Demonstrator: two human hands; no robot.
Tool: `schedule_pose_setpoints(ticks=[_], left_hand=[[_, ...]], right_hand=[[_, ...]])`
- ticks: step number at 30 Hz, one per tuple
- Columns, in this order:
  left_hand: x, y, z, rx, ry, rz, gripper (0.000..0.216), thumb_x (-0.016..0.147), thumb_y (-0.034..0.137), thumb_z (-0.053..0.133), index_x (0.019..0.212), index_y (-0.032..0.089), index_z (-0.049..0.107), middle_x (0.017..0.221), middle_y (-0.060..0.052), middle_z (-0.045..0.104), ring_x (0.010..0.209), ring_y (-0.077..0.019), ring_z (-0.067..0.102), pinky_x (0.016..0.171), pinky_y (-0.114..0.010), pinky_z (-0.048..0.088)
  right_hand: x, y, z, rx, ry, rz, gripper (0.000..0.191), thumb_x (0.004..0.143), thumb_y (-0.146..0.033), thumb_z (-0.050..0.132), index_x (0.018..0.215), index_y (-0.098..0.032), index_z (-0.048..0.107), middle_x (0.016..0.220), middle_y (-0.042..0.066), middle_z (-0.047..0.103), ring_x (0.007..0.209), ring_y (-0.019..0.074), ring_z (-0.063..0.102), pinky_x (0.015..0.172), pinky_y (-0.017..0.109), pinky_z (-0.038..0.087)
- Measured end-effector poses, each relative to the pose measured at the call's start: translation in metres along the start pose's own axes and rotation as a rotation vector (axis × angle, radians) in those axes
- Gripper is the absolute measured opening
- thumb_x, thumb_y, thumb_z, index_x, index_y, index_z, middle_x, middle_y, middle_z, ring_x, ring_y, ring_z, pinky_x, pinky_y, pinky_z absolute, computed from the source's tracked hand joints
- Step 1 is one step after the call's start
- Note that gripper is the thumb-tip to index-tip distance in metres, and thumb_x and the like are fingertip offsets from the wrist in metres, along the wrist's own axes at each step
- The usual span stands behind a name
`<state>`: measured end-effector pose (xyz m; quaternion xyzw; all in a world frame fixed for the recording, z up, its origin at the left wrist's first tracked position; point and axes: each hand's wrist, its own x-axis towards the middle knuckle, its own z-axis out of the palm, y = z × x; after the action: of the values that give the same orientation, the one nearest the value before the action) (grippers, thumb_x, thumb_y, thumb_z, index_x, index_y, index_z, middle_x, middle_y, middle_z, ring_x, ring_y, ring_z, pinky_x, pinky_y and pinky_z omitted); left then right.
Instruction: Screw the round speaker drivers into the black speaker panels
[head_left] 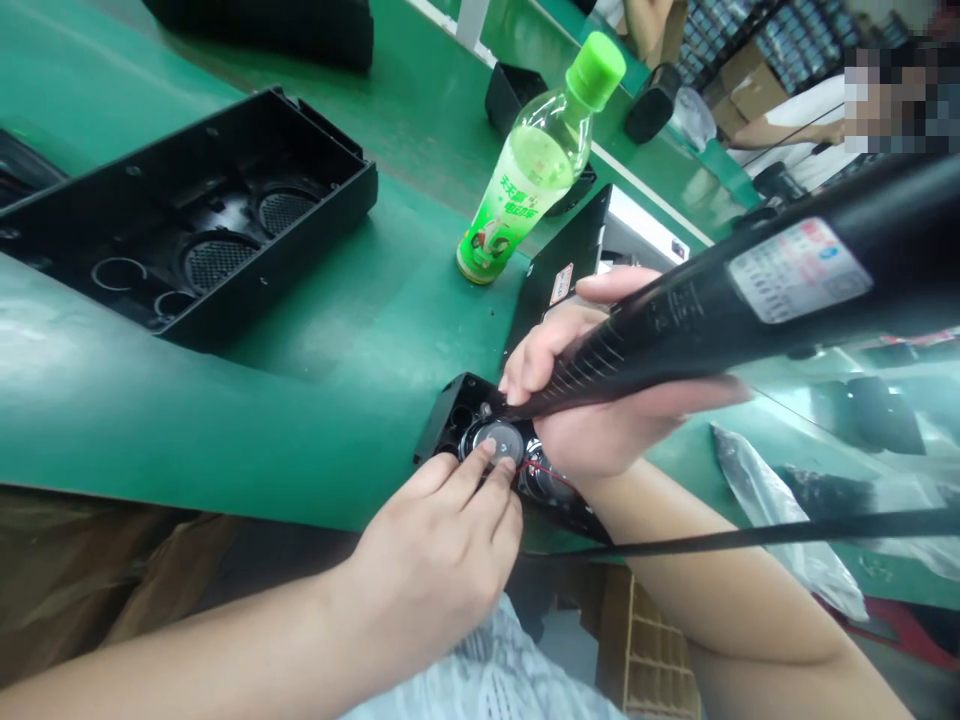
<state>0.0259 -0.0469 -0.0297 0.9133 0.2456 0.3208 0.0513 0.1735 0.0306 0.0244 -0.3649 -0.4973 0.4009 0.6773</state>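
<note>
Only one screwdriver (750,300), two housings (480,440).

Single head-worn view, looking forward and steeply down from close above the near edge of a green work surface (315,340), tilted, with the bench's far side and a co-worker at upper right.
</note>
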Motion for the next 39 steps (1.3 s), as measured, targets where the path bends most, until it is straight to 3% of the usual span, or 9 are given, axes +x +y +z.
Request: schedule_pose_setpoints(ticks=[4,7,10,12,16,22,28,34,39], left_hand=[[-0.003,-0.001,-0.001,0.005,0.014,0.001,0.034,0.105,0.005,0.046,0.115,0.006,0.079,0.127,-0.017,0.084,0.119,-0.0359,0.082,0.093,-0.049,0.06],[-0.007,-0.004,-0.001,0.002,0.039,0.02,0.036,0.106,0.004,0.045,0.113,0.009,0.08,0.129,-0.014,0.084,0.121,-0.0331,0.081,0.095,-0.047,0.057],[-0.007,-0.007,0.001,-0.001,0.035,0.047,0.035,0.105,0.004,0.047,0.113,0.011,0.08,0.129,-0.011,0.084,0.122,-0.0312,0.079,0.097,-0.045,0.055],[-0.002,-0.008,0.004,0.004,0.024,0.059,0.034,0.103,0.005,0.049,0.111,0.012,0.081,0.125,-0.009,0.085,0.12,-0.0311,0.079,0.097,-0.045,0.054],[0.008,-0.005,0.011,0.005,0.013,0.084,0.035,0.101,0.004,0.049,0.111,0.013,0.081,0.122,-0.008,0.086,0.118,-0.0307,0.079,0.098,-0.044,0.053],[0.006,0.0,0.016,0.008,0.001,0.092,0.037,0.103,0.006,0.045,0.12,0.01,0.077,0.128,-0.012,0.084,0.123,-0.0325,0.077,0.107,-0.048,0.048],[0.003,0.007,0.015,0.012,-0.01,0.107,0.038,0.11,0.011,0.04,0.129,0.008,0.072,0.13,-0.013,0.083,0.122,-0.0333,0.077,0.109,-0.052,0.044],[0.0,0.005,0.016,-0.032,-0.003,0.107,0.037,0.111,0.012,0.041,0.129,0.007,0.073,0.131,-0.013,0.083,0.125,-0.0327,0.076,0.113,-0.052,0.042],[0.002,-0.003,0.013,-0.088,-0.026,0.036,0.031,0.108,0.016,0.057,0.134,0.01,0.073,0.137,-0.013,0.081,0.126,-0.0325,0.074,0.117,-0.053,0.04]], right_hand=[[-0.004,0.001,-0.002,-0.049,0.009,-0.042,0.06,0.087,-0.086,0.067,0.122,-0.037,0.075,0.07,-0.004,0.067,0.051,0.019,0.059,0.051,0.037,0.053],[0.008,-0.026,-0.009,-0.048,0.03,-0.042,0.054,0.098,-0.076,0.066,0.132,-0.034,0.071,0.073,-0.004,0.068,0.052,0.0171,0.062,0.049,0.034,0.054],[0.025,-0.068,-0.022,-0.07,0.19,-0.168,0.036,0.104,-0.064,0.063,0.119,-0.032,0.071,0.066,-0.007,0.064,0.046,0.015,0.056,0.041,0.031,0.048],[0.036,-0.088,-0.03,-0.11,0.236,-0.279,0.037,0.103,-0.065,0.064,0.112,-0.031,0.072,0.064,-0.006,0.061,0.046,0.018,0.056,0.038,0.034,0.047],[0.05,-0.082,-0.042,-0.221,0.341,-0.425,0.046,0.102,-0.072,0.056,0.101,-0.028,0.071,0.064,-0.003,0.056,0.048,0.0185,0.058,0.036,0.034,0.04],[0.056,-0.045,-0.057,-0.226,0.174,-0.337,0.063,0.102,-0.083,0.044,0.108,-0.027,0.073,0.054,-0.004,0.054,0.037,0.0169,0.049,0.032,0.032,0.032],[0.048,-0.058,-0.056,-0.307,0.221,-0.228,0.069,0.109,-0.079,0.027,0.12,-0.027,0.071,0.058,-0.003,0.054,0.042,0.0167,0.054,0.038,0.034,0.042],[0.037,-0.096,-0.042,-0.148,0.218,-0.126,0.058,0.095,-0.084,0.061,0.1,-0.028,0.077,0.053,-0.006,0.057,0.041,0.017,0.055,0.034,0.035,0.042],[0.033,-0.105,-0.046,-0.178,0.248,-0.225,0.055,0.095,-0.08,0.063,0.105,-0.028,0.076,0.058,-0.005,0.06,0.044,0.0171,0.056,0.038,0.036,0.047]])
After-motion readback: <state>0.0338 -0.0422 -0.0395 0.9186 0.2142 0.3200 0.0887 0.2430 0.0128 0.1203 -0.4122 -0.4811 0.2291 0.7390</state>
